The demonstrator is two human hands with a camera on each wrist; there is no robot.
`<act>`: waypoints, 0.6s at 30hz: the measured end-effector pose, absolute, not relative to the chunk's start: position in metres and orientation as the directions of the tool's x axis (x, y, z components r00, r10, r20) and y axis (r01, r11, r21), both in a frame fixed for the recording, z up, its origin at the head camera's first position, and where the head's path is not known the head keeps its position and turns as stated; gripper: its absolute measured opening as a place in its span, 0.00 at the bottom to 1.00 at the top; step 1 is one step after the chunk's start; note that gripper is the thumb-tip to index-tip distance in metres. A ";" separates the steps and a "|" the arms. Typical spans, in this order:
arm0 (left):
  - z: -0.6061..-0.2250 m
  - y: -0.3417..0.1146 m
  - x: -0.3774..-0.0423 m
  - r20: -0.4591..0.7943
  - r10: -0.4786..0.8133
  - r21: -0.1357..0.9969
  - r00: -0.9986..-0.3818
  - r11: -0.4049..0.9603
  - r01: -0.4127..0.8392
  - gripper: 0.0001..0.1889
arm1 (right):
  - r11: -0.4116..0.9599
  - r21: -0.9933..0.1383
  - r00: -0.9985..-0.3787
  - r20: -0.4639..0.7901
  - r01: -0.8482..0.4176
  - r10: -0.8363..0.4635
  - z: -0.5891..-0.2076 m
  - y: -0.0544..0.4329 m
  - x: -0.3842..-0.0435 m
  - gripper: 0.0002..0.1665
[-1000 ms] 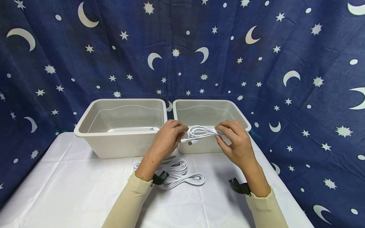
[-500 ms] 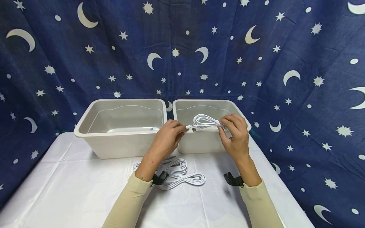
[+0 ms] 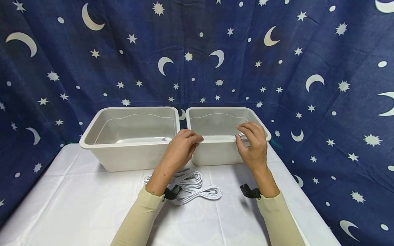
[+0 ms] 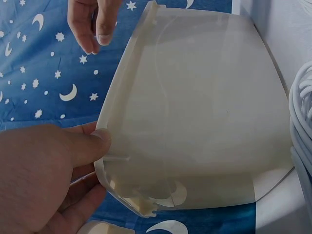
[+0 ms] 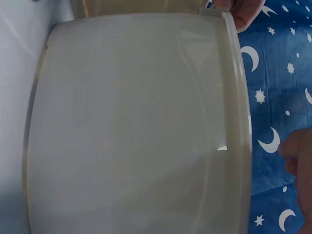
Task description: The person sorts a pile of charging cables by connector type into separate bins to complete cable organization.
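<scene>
In the head view, my left hand (image 3: pixel 181 147) is at the near left corner of the right pale grey bin (image 3: pixel 217 154). The left wrist view shows its thumb (image 4: pixel 95 146) on one side of the bin's rim and fingers behind, pinching it. My right hand (image 3: pixel 253 146) hovers over the same bin's near rim, thumb and fingertips parted, holding nothing. A sliver of white USB cable (image 3: pixel 241 135) shows inside the bin between those fingers; most of it is hidden by the near wall. Several coiled white cables (image 3: pixel 192 184) lie on the table, partly under my left wrist.
A second, wider bin (image 3: pixel 129 157) stands left of the first, with a small bluish-white bit (image 3: pixel 164 139) on its floor. White cloth covers the table (image 3: pixel 77 205). A dark blue curtain (image 3: pixel 197 51) with moons and stars hangs close behind.
My right hand carried the bundled white USB cable up over the right bin's rim and let it go inside. The left hand has stayed at the bin's corner, and the cable end near it is gone.
</scene>
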State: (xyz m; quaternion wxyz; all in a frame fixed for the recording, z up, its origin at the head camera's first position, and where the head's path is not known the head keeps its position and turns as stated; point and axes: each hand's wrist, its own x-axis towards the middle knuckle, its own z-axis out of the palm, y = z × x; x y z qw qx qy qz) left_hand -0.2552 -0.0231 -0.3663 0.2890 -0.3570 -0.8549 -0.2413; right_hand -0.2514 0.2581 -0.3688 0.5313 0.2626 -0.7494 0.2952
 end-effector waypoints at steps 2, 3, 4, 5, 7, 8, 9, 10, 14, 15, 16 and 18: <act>-0.367 -0.023 -0.255 0.665 0.471 0.209 -0.580 0.627 0.750 0.11 | 0.687 -0.153 -0.291 0.952 -0.710 -0.089 -0.367 0.258 -0.249 0.15; -0.367 -0.023 -0.255 0.662 0.472 0.211 -0.581 0.627 0.750 0.11 | 0.684 -0.147 -0.288 0.953 -0.715 -0.097 -0.367 0.258 -0.248 0.15; -0.367 -0.024 -0.255 0.660 0.472 0.214 -0.584 0.628 0.749 0.11 | 0.681 -0.141 -0.288 0.952 -0.719 -0.107 -0.366 0.257 -0.248 0.15; -0.367 -0.024 -0.256 0.659 0.471 0.216 -0.586 0.628 0.748 0.11 | 0.676 -0.135 -0.287 0.951 -0.725 -0.118 -0.366 0.256 -0.247 0.15; -0.367 -0.025 -0.256 0.659 0.471 0.217 -0.586 0.627 0.748 0.10 | 0.667 -0.124 -0.291 0.946 -0.735 -0.146 -0.366 0.255 -0.245 0.15; -0.367 -0.025 -0.255 0.661 0.470 0.218 -0.586 0.627 0.748 0.10 | 0.663 -0.118 -0.294 0.942 -0.740 -0.161 -0.366 0.253 -0.243 0.15; -0.367 -0.025 -0.255 0.661 0.468 0.219 -0.586 0.626 0.748 0.10 | 0.659 -0.114 -0.299 0.938 -0.743 -0.174 -0.367 0.252 -0.242 0.15; -0.367 -0.025 -0.255 0.662 0.467 0.220 -0.586 0.626 0.748 0.10 | 0.659 -0.110 -0.304 0.934 -0.744 -0.187 -0.367 0.252 -0.241 0.15; -0.367 -0.025 -0.255 0.662 0.466 0.222 -0.587 0.626 0.748 0.10 | 0.649 -0.106 -0.323 0.919 -0.753 -0.226 -0.368 0.249 -0.236 0.14; -0.366 -0.025 -0.255 0.662 0.467 0.223 -0.587 0.625 0.748 0.10 | 0.646 -0.107 -0.330 0.915 -0.756 -0.234 -0.368 0.249 -0.234 0.15; -0.366 -0.025 -0.255 0.662 0.467 0.223 -0.586 0.623 0.749 0.10 | 0.642 -0.110 -0.335 0.911 -0.759 -0.240 -0.368 0.248 -0.233 0.15; -0.366 -0.025 -0.254 0.665 0.467 0.224 -0.583 0.621 0.751 0.10 | 0.633 -0.118 -0.348 0.903 -0.765 -0.252 -0.368 0.247 -0.230 0.15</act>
